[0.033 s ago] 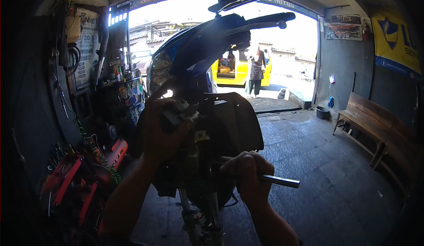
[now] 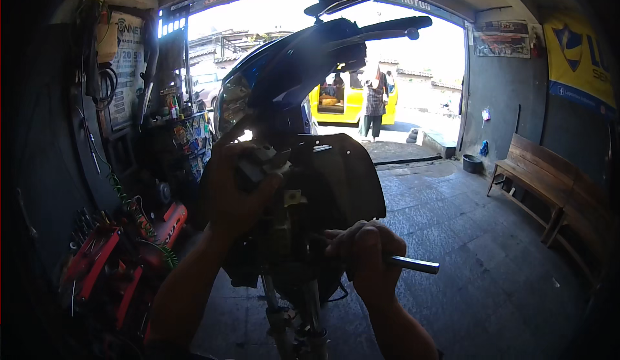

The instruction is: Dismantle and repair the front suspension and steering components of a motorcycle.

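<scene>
A partly stripped motor scooter front stands upright before me, with a blue body panel, a dark inner panel and bare fork tubes. My left hand is closed around a metal bracket at the upper middle of the dark front assembly. My right hand grips a silver metal bar tool lying level, its inner end hidden in shadow at the centre of the assembly.
At left are a red compressor and tool rack with a coiled green hose. A wooden bench and black bucket line the right wall. Outside, a person stands beside a yellow van.
</scene>
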Demonstrator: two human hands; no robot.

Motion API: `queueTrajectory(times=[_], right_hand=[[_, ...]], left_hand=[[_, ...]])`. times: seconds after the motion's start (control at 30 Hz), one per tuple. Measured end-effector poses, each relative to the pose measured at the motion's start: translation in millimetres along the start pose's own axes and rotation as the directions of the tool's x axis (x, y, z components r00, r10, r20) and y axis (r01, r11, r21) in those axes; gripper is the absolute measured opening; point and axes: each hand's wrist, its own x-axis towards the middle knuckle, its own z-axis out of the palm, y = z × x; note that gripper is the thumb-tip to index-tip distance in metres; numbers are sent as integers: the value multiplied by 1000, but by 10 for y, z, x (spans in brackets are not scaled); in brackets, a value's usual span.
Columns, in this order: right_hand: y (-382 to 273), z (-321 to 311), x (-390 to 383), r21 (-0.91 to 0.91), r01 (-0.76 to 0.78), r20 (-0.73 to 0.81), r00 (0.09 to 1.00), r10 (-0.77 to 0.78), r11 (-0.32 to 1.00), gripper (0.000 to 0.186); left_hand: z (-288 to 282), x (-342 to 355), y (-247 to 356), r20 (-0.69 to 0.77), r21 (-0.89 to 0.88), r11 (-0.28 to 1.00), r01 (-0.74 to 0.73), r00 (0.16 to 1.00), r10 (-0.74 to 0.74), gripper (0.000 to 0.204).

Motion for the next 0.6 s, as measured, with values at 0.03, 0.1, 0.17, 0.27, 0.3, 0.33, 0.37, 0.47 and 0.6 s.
queueTrajectory(times=[0.03, 0.1, 0.17, 0.27, 0.3, 0.33, 0.37, 0.47, 0.6], right_hand=[[-36, -19, 34, 44, 93, 25, 995, -95, 995, 48], [-47, -60, 68, 121, 81, 48, 995, -88, 989, 50], [-36, -95, 82, 76, 54, 19, 998, -55, 996, 51], [-67, 11, 139, 101, -60, -105, 992, 71, 993, 53], [-96, 49, 180, 103, -59, -110, 991, 70, 993, 53], [-128, 82, 232, 60, -113, -110, 987, 119, 992, 54], [-149, 95, 254, 18, -166, -111, 980, 167, 986, 55], [-112, 61, 116, 59, -96, -146, 984, 104, 994, 56], [-170, 99, 221, -42, -202, -156, 969, 193, 979, 59]], left_hand=[[-4, 4, -4, 3, 7, 1000, -7, 1000, 7, 51], [13, 8, -49, 14, 18, 1000, -4, 1000, 3, 51], [48, 2, -63, 25, 20, 1000, -8, 1000, 7, 51], [41, 3, -17, -7, 21, 1000, -19, 1000, 19, 50], [25, -7, -13, 11, 5, 1000, 25, 1000, -25, 50], [8, -18, -9, 30, -10, 998, 68, 997, -68, 50], [-2, -40, -24, 33, -10, 998, 65, 997, -65, 50], [-15, -8, -45, 2, 68, 998, -3, 1000, 3, 51], [-3, -9, -23, 18, 120, 992, -39, 999, 37, 52]])
